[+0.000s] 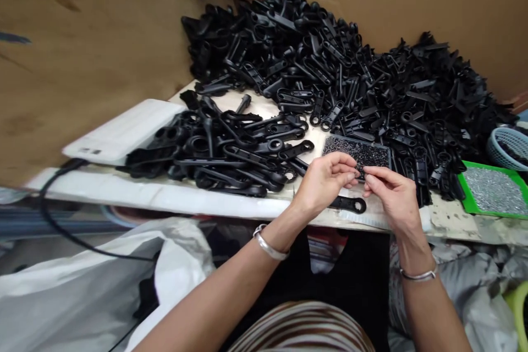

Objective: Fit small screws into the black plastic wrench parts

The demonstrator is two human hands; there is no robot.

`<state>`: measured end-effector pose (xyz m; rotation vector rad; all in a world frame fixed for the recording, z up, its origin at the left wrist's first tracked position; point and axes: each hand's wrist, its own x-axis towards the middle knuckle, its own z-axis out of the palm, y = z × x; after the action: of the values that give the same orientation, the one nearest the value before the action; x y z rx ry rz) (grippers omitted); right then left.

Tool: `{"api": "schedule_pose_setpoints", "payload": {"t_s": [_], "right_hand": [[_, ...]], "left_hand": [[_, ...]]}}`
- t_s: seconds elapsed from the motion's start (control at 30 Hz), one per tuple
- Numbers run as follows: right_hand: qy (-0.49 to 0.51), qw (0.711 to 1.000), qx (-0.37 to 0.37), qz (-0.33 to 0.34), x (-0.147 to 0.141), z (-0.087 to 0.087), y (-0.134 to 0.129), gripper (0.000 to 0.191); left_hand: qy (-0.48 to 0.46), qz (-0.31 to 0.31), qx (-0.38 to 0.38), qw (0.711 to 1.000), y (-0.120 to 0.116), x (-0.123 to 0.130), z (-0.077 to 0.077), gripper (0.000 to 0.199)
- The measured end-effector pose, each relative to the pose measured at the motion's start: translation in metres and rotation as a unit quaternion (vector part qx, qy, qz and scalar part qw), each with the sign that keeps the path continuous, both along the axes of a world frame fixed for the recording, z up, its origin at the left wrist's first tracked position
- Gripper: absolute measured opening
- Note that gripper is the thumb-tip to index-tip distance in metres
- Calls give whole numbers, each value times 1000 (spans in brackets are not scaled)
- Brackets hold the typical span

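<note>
Left hand (324, 181), right hand (394, 192) close together at parts tray (358, 142) (pinched grips, contents: cannot tell), seemingly fine handling, next calling for steadiness.

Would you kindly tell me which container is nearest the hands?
The shallow box of black parts; the green tray and blue basket sit farther right.

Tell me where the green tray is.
In the head view, the green tray sits at far right, in front of the blue basket, beside the black parts.
</note>
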<state>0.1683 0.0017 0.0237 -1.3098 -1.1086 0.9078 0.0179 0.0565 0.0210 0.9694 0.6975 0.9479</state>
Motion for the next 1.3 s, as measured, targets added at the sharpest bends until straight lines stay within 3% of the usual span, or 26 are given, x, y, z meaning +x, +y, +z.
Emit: {"api": "schedule_pose_setpoints", "payload": {"t_s": [0.13, 0.23, 0.4, 0.67, 0.83, 1.3], "right_hand": [[42, 999, 1, -27, 5, -4, -13, 19], [9, 999, 14, -31, 6, -7, -20, 15], [-13, 999, 30, 11, 8, -11, -24, 11], [73, 994, -16, 76, 4, -12, -24, 11], [108, 990, -37, 83, 1, -11, -27, 12], [87, 992, -48, 83, 3, -13, -30, 15]], "left_hand": [[-12, -33, -18, 999, -14, -2, 1, 23], [-14, -62, -13, 998, -20, -3, 1, 25], [8, -91, 11, 996, -23, -7, 1, 30], [19, -108, 26, 994, -26, -11, 6, 34], [27, -111, 18, 993, -27, -11, 6, 36], [34, -134, -5, 990, -29, -11, 4, 39]]}}
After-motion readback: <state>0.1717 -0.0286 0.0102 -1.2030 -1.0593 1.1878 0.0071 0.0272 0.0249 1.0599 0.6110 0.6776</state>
